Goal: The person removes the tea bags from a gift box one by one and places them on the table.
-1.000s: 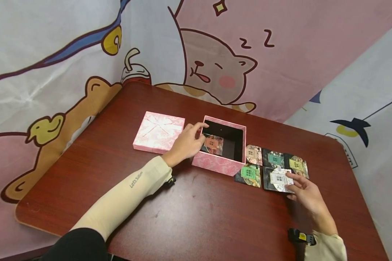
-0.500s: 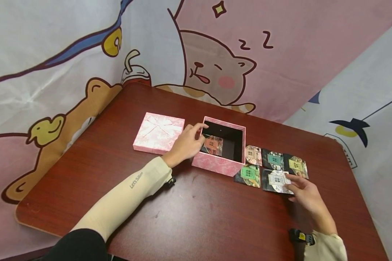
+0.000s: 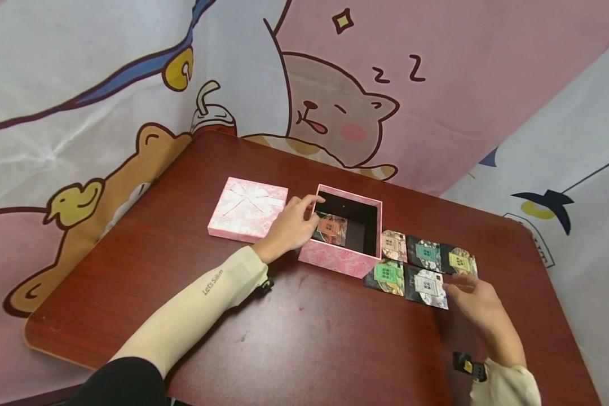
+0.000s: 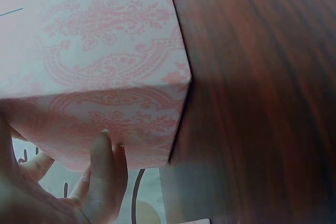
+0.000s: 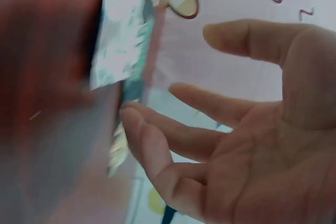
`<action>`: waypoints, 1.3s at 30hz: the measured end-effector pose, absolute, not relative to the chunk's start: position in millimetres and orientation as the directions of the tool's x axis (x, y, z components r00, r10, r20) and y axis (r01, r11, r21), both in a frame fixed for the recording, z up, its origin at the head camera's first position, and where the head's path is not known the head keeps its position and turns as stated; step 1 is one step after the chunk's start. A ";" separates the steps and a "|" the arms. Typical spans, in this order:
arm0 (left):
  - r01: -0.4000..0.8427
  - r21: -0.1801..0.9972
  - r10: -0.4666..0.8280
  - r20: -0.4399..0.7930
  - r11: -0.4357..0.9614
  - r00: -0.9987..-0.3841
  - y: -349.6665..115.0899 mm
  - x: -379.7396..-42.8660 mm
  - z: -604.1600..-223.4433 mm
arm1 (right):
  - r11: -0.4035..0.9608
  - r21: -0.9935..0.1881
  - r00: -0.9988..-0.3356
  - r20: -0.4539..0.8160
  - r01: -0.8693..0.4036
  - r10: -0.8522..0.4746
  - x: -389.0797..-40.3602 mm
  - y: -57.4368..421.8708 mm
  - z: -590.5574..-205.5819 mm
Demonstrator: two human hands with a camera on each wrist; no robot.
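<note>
My left hand (image 3: 288,228) holds the left wall of a pink patterned gift box (image 3: 337,260), its index finger hooked over the rim. In the left wrist view, fingers lie against the box's outer side (image 4: 131,116). Inside the black interior is a flat packet with a reddish label (image 3: 331,226). My right hand (image 3: 476,301) hovers at the right edge of a flat black packet with a white label (image 3: 427,287). The right wrist view shows that hand's fingers (image 5: 197,135) spread and loosely bent, apart from the white-labelled packet (image 5: 119,35).
Packets with green (image 3: 385,275), peach (image 3: 393,245), teal (image 3: 426,252) and yellow (image 3: 459,259) labels lie in two rows right of the box. Left of it lies a pink lid with a bow (image 3: 248,208). A printed cloth backdrop (image 3: 436,113) rises behind the brown table (image 3: 304,338).
My right hand has let go of the white-labelled packet, which has come to lie beside the green-labelled one, and has drawn slightly away. The left hand stays on the box.
</note>
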State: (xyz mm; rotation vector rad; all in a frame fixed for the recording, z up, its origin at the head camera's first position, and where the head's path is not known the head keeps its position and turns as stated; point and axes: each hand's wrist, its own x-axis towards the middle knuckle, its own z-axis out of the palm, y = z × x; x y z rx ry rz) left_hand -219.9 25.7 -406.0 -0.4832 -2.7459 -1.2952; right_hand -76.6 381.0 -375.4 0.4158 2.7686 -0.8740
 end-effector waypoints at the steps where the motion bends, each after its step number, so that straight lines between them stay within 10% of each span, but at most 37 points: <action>1: 0.307 0.743 0.253 0.189 0.595 -0.949 25.3 -219.8 -405.7 | 0.789 -0.525 -0.943 -0.260 0.320 0.209 -78.4 377.5 -371.3; 15: 0.304 0.743 0.244 0.194 0.596 -0.950 25.0 -219.0 -403.7 | 0.708 -0.703 -0.989 0.140 -0.064 0.050 -136.3 269.4 -314.3; 39: 0.292 0.738 0.250 0.171 0.608 -0.953 24.5 -214.3 -403.4 | 0.772 -0.625 -0.956 -0.281 0.112 -0.089 -216.6 197.8 -377.8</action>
